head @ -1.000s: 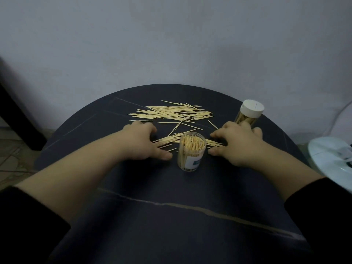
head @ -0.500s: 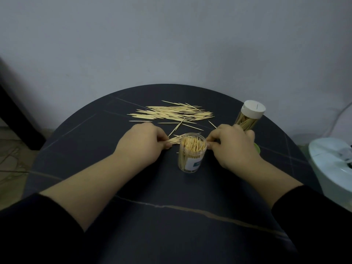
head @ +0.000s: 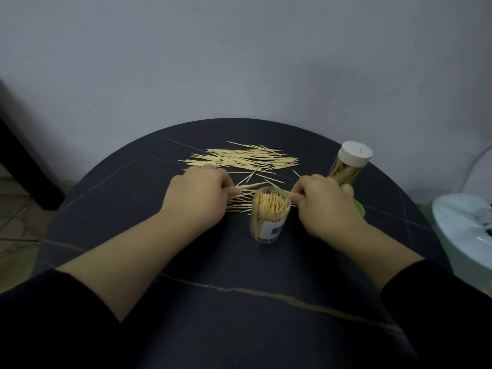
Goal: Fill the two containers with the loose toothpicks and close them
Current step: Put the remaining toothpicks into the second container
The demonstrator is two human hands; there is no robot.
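An open clear container (head: 269,218), packed with upright toothpicks, stands mid-table between my hands. My left hand (head: 198,197) pinches a few toothpicks just left of its rim. My right hand (head: 327,202) pinches toothpicks at the rim's right side. A small scatter of loose toothpicks (head: 241,199) lies behind the container. A larger pile of toothpicks (head: 242,159) lies farther back. A second container (head: 347,166) with a white lid on it stands at the back right, holding toothpicks. A green lid (head: 359,207) peeks out from behind my right hand.
The round dark table (head: 239,302) ends close behind the larger pile, near a grey wall. A pale round object (head: 468,235) stands off the table's right edge. A dark post (head: 24,166) stands on the floor at the left.
Both hands, spread on the table a second ago, have drawn in toward the open container, curled their fingers and lifted toothpicks off the small scatter.
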